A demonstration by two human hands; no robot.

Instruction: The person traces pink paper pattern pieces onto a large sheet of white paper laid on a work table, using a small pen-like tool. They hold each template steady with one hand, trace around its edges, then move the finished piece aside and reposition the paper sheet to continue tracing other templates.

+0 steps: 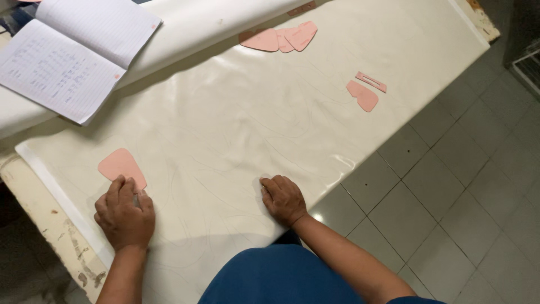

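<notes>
the left hand (125, 213) lies palm down on the cream sheet material (242, 129) that is spread over the worktop (39, 208). its fingers are bent and the fingertips press on the near edge of a pink pattern piece (120, 166), which lies flat on the sheet near the left end; the hand grips nothing. the right hand (283, 199) rests on the same sheet near the front edge of the worktop, well apart from the left one. its fingers are curled under into a loose fist, knuckles up, and i see nothing inside it.

at the far side of the sheet there is a small pile of pink pattern pieces (284, 38), which overlap each other. more to the right, two other pink pieces (365, 90) lie just beside each other, one narrow with a slot and one rounded. an open lined notebook (73, 53) with handwriting lies on a roll of the same cream material (185, 28) at the top left. a grey tiled floor (450, 191) is at the right.
</notes>
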